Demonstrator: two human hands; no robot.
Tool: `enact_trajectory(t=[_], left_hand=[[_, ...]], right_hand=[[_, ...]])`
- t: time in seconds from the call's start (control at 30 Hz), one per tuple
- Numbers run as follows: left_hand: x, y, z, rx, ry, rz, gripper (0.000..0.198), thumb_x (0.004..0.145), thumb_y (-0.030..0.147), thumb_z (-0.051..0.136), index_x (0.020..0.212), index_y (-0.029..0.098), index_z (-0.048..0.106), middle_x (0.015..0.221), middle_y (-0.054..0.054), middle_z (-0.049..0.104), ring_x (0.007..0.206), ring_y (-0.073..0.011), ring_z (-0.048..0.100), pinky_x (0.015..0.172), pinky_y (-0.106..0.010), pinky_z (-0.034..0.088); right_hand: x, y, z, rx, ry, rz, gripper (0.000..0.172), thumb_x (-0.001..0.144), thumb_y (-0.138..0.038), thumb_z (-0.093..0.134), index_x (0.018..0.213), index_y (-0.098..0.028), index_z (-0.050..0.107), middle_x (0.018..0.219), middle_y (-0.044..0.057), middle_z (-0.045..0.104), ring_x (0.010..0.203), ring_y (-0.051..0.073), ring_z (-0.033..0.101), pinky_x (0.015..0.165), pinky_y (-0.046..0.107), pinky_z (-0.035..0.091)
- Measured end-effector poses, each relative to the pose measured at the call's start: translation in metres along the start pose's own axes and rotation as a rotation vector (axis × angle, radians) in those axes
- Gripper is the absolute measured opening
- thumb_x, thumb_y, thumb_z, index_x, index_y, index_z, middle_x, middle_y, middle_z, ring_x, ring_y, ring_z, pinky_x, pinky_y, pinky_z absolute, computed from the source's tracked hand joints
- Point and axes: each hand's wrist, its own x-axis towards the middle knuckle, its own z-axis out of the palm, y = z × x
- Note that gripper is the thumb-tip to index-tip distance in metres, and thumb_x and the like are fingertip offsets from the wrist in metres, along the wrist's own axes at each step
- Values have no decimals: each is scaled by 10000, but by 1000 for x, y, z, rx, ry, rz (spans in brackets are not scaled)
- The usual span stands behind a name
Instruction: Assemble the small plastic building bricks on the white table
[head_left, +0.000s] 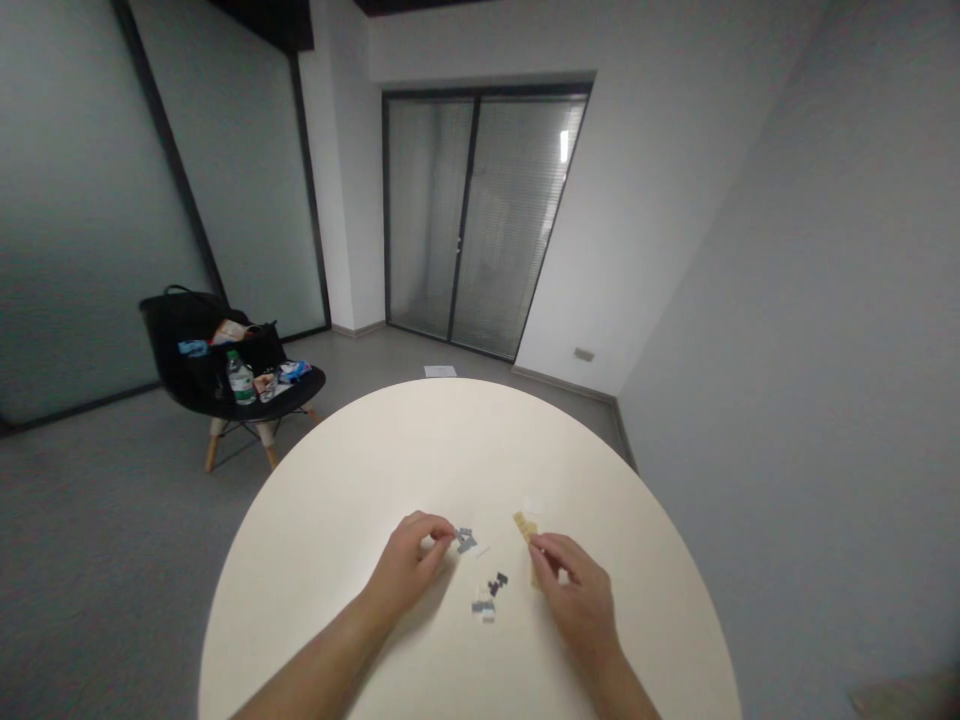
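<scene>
My left hand (409, 565) pinches at a small grey plastic building piece (466, 541) just beyond its fingertips, and the piece seems held there. My right hand (577, 595) grips a long tan building plate (524, 528), which stands tilted at its fingers. Between the hands, a small black piece (497, 583) and a small grey-and-white cluster of pieces (484, 605) lie on the round cream table (420, 450). A small white scrap (532, 505) sits just above the tan plate.
Beyond the table's far edge, a black chair (217, 390) on wooden legs holds a black bag, a plastic bottle and colourful packets. A sheet of paper (440, 371) lies on the grey floor. Glass walls and a blinded glass door stand behind.
</scene>
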Motion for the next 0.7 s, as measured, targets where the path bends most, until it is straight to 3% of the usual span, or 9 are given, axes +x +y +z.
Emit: enact_trajectory(t=[0.17,0.3,0.47,0.7], left_hand=[[5,-8,-3,0,65,-96,176,876,275,547,840,210,707,839,-47,723,830,-215,656,764,-322,506],[5,-11,-2,-11,92,-103,158,858,274,571,836,214,715,825,-39,723,808,-210,666,738,-302,507],[4,-11,0,-26,92,-120,165,860,284,571,829,210,715,818,-44,723,797,-209,672,710,-290,514],[6,-9,1,-45,87,-142,177,856,289,568,814,200,716,822,-56,719,795,-211,678,693,-284,531]], right_hand=[[41,23,-33,-24,125,310,404,790,-562,630,881,-199,781,880,95,782,772,239,709,715,328,572],[63,57,-38,-57,132,414,502,756,-588,628,969,-162,786,886,114,787,769,263,713,743,357,557],[55,95,-23,-107,81,442,510,786,-571,575,968,-145,786,953,133,785,870,286,722,810,390,552],[46,107,-17,-230,-33,384,436,853,-510,515,968,-184,781,969,93,788,887,252,727,830,371,556]])
